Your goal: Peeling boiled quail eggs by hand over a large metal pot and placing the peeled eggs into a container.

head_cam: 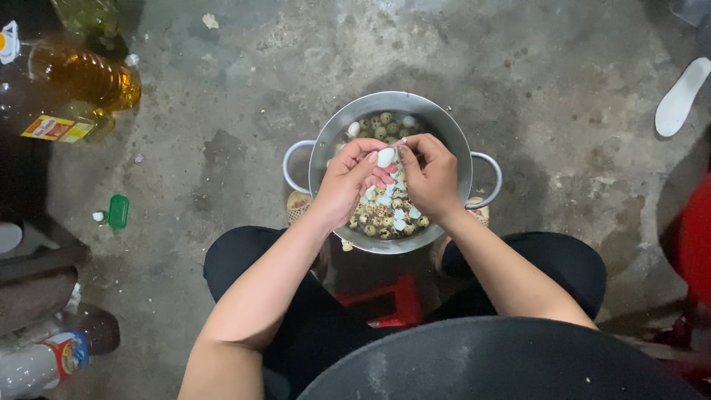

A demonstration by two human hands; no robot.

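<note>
While both hands meet over the round, two-handled steel pot (320,148) on the stained concrete floor (222,89), the left hand (348,181) pinches a small, white, peeled quail egg (386,157) between thumb and fingertips, its grip closed round the egg. The right hand (433,178) sits just beside it, fingertips curled in and touching the egg's top; it seems to be picking at a scrap of shell, though I cannot tell whether it has hold of anything.

Inside the pot lies a heap of small speckled quail eggs (381,215) mixed with a few pale, already bare ones, apparently in water. Judging by that mix, the peeling looks to be at an early or middle stage: several eggs are stripped, while most are unpeeled.

Towards the floor's left edge stand a clear plastic bottle of amber oil (85,74), a small green plastic cap (118,210) and, near the lower left corner, a bottle with a red and white label (44,359). A white shoe sole (681,96) lies by the right edge, and a red plastic stool (385,304) shows beneath the person.
</note>
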